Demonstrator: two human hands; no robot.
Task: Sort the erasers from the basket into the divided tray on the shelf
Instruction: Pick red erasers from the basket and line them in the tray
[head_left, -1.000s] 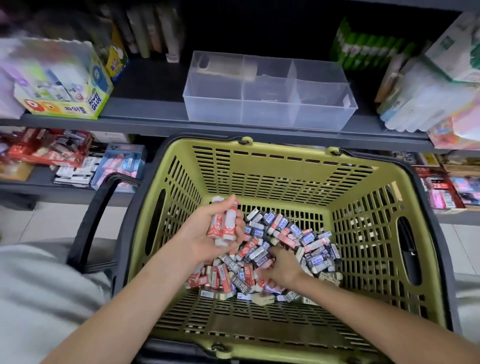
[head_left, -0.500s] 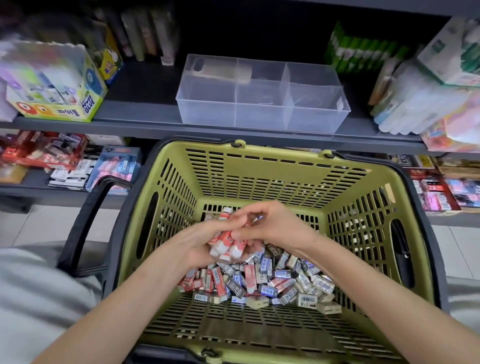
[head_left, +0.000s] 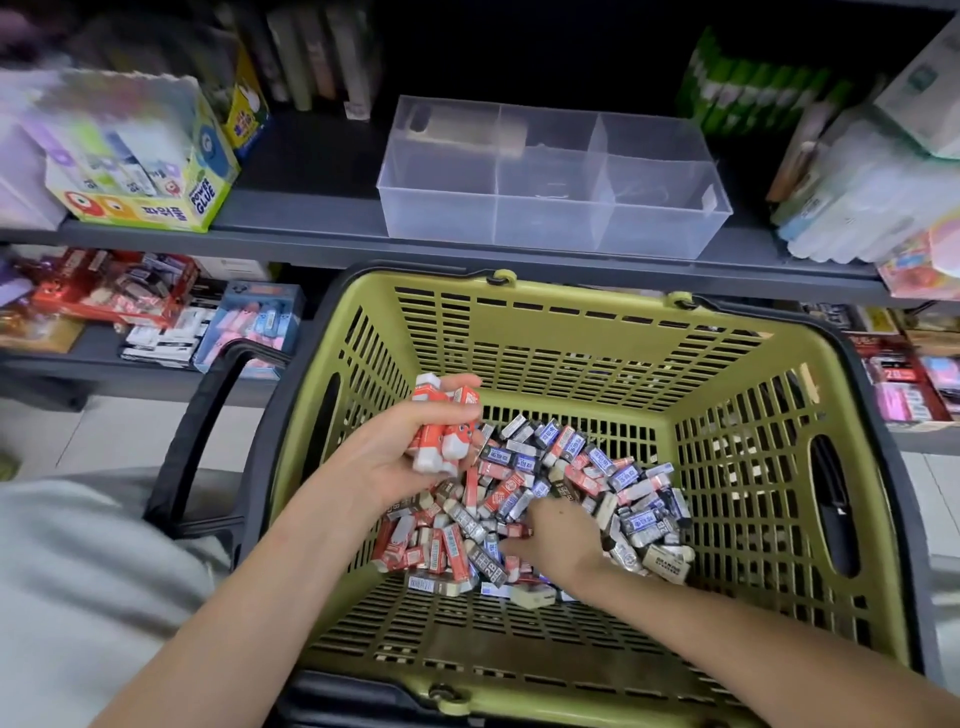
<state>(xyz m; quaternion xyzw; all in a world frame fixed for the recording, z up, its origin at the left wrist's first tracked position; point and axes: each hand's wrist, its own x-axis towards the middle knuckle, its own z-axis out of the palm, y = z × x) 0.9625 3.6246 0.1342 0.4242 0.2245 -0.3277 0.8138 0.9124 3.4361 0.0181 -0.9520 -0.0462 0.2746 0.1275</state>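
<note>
Gripping red erasers (head_left: 442, 441) above the pile (head_left: 582, 478), left hand (head_left: 382, 460) clears basket (head_left: 571, 332) walls; right hand (head_left: 561, 543) buried, fingers' grasp unclear.

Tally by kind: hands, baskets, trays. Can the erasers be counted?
hands: 2 (left hand, right hand)
basket: 1
divided tray: 1
total: 4
erasers: piled and overlapping, too many to count; the left hand grips several red-and-white ones.
</note>
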